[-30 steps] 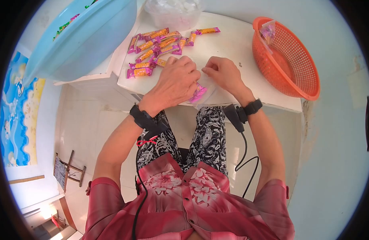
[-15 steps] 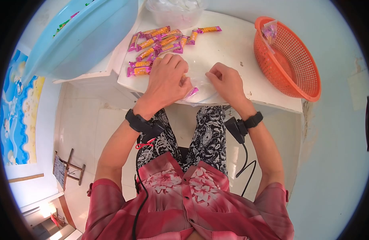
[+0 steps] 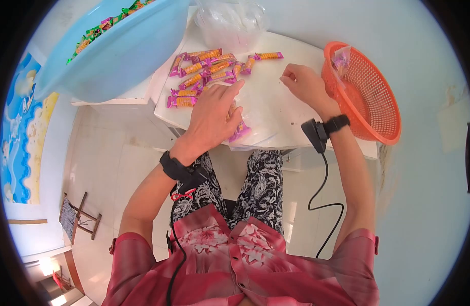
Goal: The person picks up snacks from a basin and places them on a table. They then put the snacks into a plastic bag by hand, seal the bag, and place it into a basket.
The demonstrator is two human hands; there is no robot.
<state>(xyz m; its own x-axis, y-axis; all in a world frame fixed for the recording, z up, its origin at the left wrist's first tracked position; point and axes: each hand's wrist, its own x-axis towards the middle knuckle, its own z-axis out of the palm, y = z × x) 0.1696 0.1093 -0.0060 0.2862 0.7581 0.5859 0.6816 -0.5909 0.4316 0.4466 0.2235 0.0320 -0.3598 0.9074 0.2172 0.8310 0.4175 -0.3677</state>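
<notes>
Wrapped packet (image 3: 240, 132) at the near table edge, partly under left hand (image 3: 209, 116); long axis roughly near–far, near end angled slightly right. Left hand: thumb and index spread apart; hold on packet cannot be told. Right hand (image 3: 307, 87): fingers curled above table (image 3: 273, 109); grip cannot be told. Orange basket (image 3: 370, 97), right: contains bagged purple packet (image 3: 341, 60). Blue basin (image 3: 125, 53), far left: green-wrapped pieces (image 3: 95, 33).

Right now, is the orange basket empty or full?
Nearly empty: inside the orange basket, only a clear bag with purple contents shows.
</notes>
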